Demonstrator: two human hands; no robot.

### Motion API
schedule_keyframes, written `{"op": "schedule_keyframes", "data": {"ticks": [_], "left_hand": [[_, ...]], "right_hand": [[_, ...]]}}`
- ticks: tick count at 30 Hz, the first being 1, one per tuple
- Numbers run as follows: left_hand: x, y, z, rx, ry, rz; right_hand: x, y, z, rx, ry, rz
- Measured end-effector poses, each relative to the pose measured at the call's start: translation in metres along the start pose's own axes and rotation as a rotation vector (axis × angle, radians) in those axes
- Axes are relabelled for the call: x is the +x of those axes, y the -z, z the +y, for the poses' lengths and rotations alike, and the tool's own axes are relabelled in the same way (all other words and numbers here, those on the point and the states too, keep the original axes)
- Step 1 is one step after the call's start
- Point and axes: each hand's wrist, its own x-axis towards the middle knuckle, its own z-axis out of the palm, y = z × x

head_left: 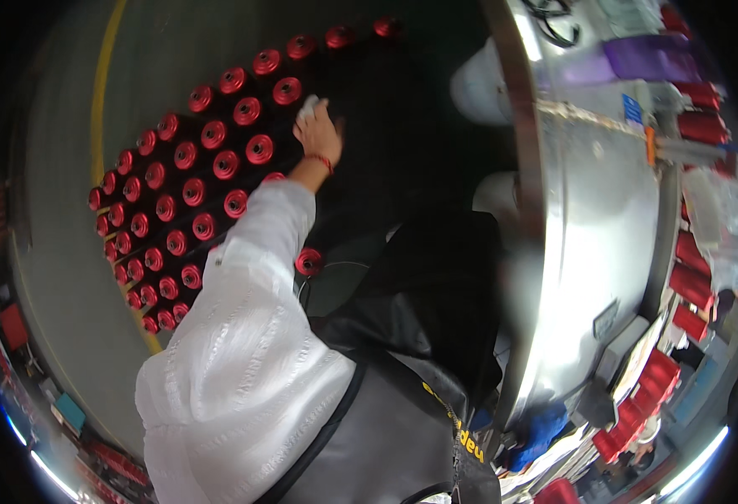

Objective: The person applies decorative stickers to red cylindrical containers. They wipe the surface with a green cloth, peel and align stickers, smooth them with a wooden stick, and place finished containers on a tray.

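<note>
Your fingers (323,113) are curled around a small white thing (308,104), upper middle of the frame, clamped on it from the right side. It looks pale and rounded, maybe a cone tip or a wad, too small to tell more. That hand (318,134) has a thin red band (322,160) round the wrist and a loose white sleeve (243,336) running down to the lower left. Which of your hands it is, I honestly can't tell from this angle, and no second hand shows up anywhere.

The white thing sits right at the edge of the red spools (192,189), touching or just beside the nearest one in the top rows. Those spools are shiny red with dark centre holes, lined up in slanted rows across the upper left, standing on a dark rack (369,101). One stray red spool (308,261) sits apart, just right of your sleeve near the middle.

To the right there's a big curved silver machine body (587,244) with more red bobbins (692,281) round its rim. A yellow line (100,92) curves on the grey floor (62,277) at far left.
</note>
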Motion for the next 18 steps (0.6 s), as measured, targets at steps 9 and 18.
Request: {"op": "schedule_keyframes", "data": {"ticks": [9,18], "left_hand": [[-0.171,0.205,0.254,-1.148,-0.828,-0.300],[-0.353,0.298,0.481,-1.065,-1.041,-2.056]], "right_hand": [[-0.031,0.279,-0.006,0.478,0.333,0.338],[-0.053,0.102,-0.072,1.068,0.326,-0.154]]}}
